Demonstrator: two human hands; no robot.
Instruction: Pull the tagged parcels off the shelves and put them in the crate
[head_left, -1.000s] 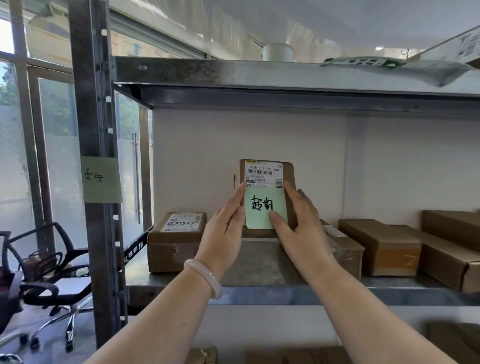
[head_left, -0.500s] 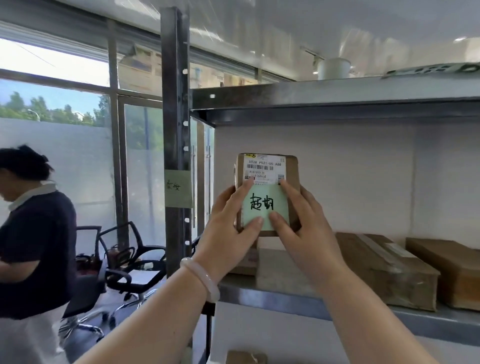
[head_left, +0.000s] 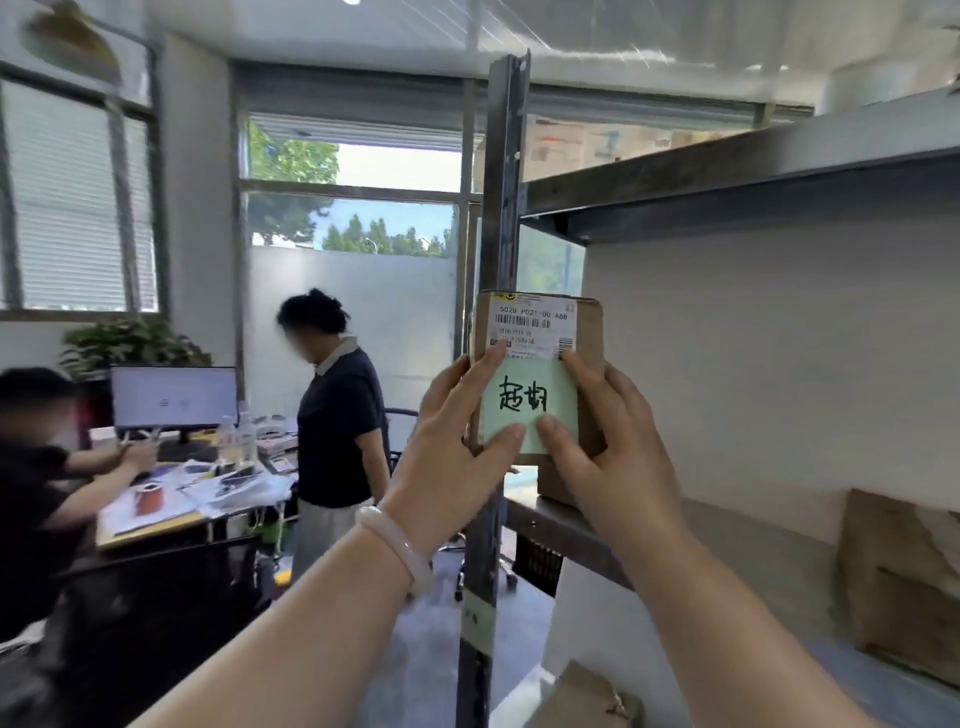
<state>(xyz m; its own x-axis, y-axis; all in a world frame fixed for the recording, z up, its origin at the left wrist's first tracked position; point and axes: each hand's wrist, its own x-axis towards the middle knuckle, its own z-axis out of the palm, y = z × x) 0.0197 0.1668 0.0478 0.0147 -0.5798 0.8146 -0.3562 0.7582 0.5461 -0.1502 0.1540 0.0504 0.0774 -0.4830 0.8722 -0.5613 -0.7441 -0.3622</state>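
Mid-frame, my left hand (head_left: 457, 441) and right hand (head_left: 613, 447) pinch the tagged parcel (head_left: 589, 374), thumbs pressing its green note (head_left: 530, 400); next I'd find the unseen crate.

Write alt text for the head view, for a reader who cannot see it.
The left hand and right hand hold up a cardboard parcel bearing a green handwritten note, before a metal shelf post. Behind, one person sits at a cluttered desk; another stands.

Left hand (head_left: 457, 441) and right hand (head_left: 618, 457), raised, grip parcel (head_left: 589, 327).
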